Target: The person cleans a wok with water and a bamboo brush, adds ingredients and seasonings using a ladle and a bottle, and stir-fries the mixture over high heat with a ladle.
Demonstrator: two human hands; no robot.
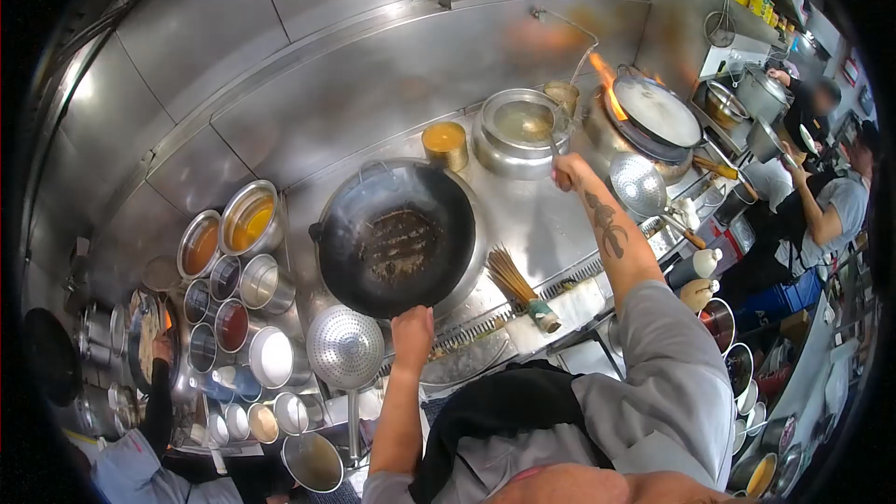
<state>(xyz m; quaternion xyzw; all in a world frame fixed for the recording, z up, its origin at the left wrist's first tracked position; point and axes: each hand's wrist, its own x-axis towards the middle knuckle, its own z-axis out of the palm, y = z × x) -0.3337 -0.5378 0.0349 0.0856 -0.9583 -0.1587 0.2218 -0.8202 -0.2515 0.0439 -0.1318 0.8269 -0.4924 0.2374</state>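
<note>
My left hand (pixel 413 329) is closed at the near edge of a large black wok (pixel 397 238), whose bottom holds a dark, browned residue. My right hand (pixel 567 171) is wrapped round the handle of a ladle (pixel 537 125), and its bowl dips into a steel pot of liquid (pixel 515 163) on the counter. A tin of yellow liquid (pixel 445 143) is between wok and pot. Near the wok's right side lies a bamboo brush (pixel 519 291). A perforated strainer (pixel 345 347) rests at the wok's near left.
Flames rise beside a second wok (pixel 656 112) at the right, with another strainer (pixel 638 184) near it. Bowls of sauces and seasonings (pixel 273 357) crowd the left. A co-worker's arm (pixel 161 392) reaches in at far left; other people (pixel 826 215) stand at far right.
</note>
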